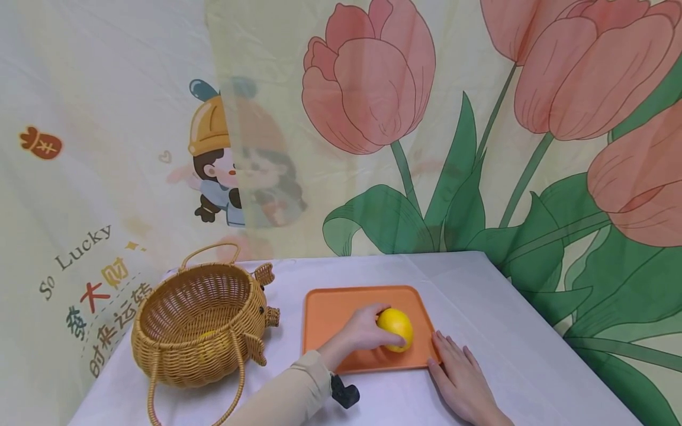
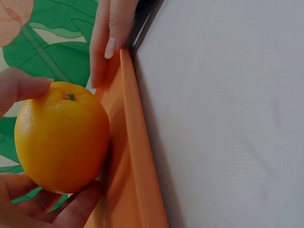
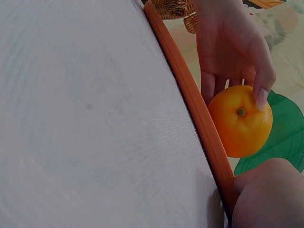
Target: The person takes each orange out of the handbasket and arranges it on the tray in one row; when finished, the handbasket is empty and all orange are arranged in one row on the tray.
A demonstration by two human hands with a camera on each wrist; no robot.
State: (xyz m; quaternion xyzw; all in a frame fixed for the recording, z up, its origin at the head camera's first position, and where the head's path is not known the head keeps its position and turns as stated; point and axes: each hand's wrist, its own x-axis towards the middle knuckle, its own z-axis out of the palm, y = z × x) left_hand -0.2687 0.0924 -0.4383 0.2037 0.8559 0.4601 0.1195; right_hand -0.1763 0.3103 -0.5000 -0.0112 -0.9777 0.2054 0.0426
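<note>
My left hand (image 1: 367, 328) holds an orange (image 1: 395, 329) over the right half of an orange-coloured tray (image 1: 330, 307). The thumb is on one side of the fruit and the fingers (image 2: 80, 206) curl round the other. Its green stem end shows in both wrist views. At the tray's near right corner lies my right hand (image 1: 463, 378), fingers fairly straight, fingertips at the rim. Part of that hand (image 3: 270, 199) fills the lower right corner of the right wrist view.
A pig-shaped wicker basket (image 1: 250, 349) with looped handles stands left of the tray, something yellow (image 1: 213, 334) low inside it. White cloth (image 1: 453, 284) covers the table. Behind hangs a curtain (image 1: 266, 47) printed with tulips.
</note>
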